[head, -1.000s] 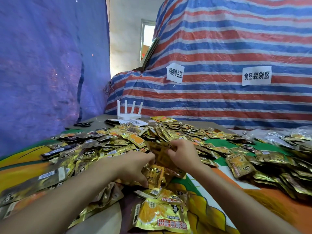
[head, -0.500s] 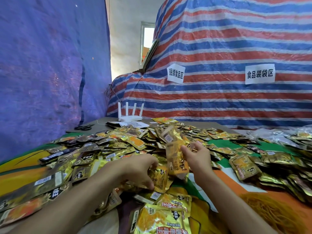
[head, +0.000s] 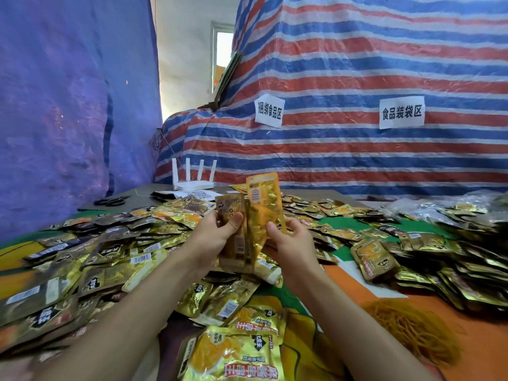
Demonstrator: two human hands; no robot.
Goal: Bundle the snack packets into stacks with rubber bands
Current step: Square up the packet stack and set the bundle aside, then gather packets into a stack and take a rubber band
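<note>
Left hand [head: 213, 237] and right hand [head: 291, 243] hold upright snack packets [head: 262, 204], fingers [head: 233, 222] clamped; squaring edges flush should ease banding.

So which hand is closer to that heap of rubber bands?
Right. The right hand is up and left of the rubber bands, holding packets; the left hand is farther left, on the packets' other side.
</note>
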